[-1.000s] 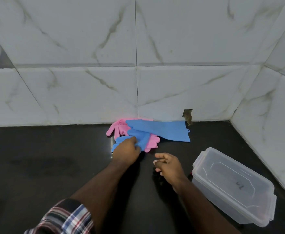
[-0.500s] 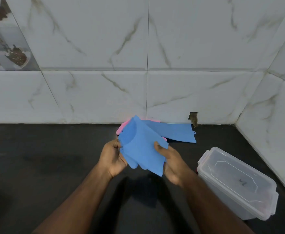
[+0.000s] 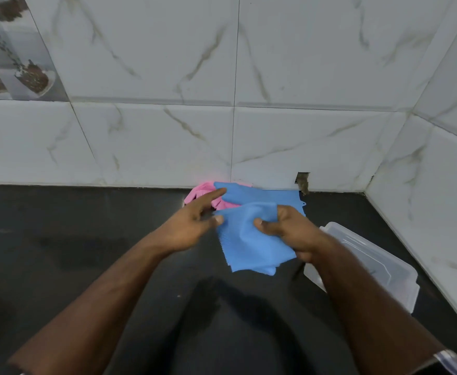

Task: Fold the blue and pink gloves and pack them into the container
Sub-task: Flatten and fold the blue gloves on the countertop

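Two bare forearms reach from the near edge over a dark bench point(image 3: 86, 239). The right hand point(image 3: 289, 231) forms a closed grip on a blue glove point(image 3: 251, 247): thumb on the near face, fingers curled over the glove's upper edge, bunching the material there. This glove is held above the bench, doubled over, hanging as a loose sheet whose left edge shows a row of fine bristles. The left hand point(image 3: 189, 226) has its grip apart: the fingers are extended and spread, the index finger pointing toward the far right, the thumb tip touching or just beside the held glove's left edge; it clasps nothing.

To the right, partly hidden behind the right forearm, a clear plastic container point(image 3: 379, 269) rests on the bench with its lid seated. Its walls are translucent; no contents can be made out.

Farther back, against the foot of the tiled wall point(image 3: 167, 77), a second blue glove point(image 3: 270, 197) lies flat, cuff toward the right, overlapping a pink glove point(image 3: 203, 193) whose fingers protrude at the left. The left index finger lies in front of this pair; whether it touches them cannot be told. A small broken notch point(image 3: 302, 181) shows in the wall tile just beyond the flat glove's cuff.
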